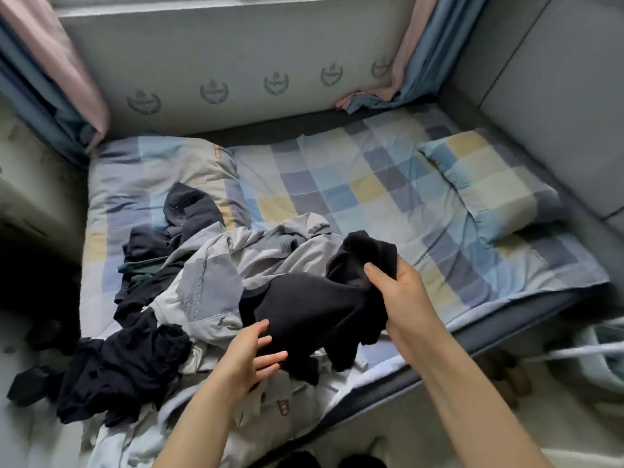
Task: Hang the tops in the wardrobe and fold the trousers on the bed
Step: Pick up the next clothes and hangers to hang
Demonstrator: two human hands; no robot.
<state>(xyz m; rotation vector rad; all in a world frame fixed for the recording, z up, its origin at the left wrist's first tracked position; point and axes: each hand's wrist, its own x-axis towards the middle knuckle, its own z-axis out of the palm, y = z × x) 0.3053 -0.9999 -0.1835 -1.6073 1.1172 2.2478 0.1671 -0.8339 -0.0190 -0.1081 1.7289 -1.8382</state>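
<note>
Gripping a bunched end of a black garment [304, 309], the right hand [401, 298] holds it lifted over the near edge of the bed [371, 184], its length drooping leftward and down toward the left hand [251, 356]. That hand is open, fingers spread against the hanging cloth, nearest the free end. Just left lies the pile of clothes [189, 265], grey and dark, unsorted.
</note>
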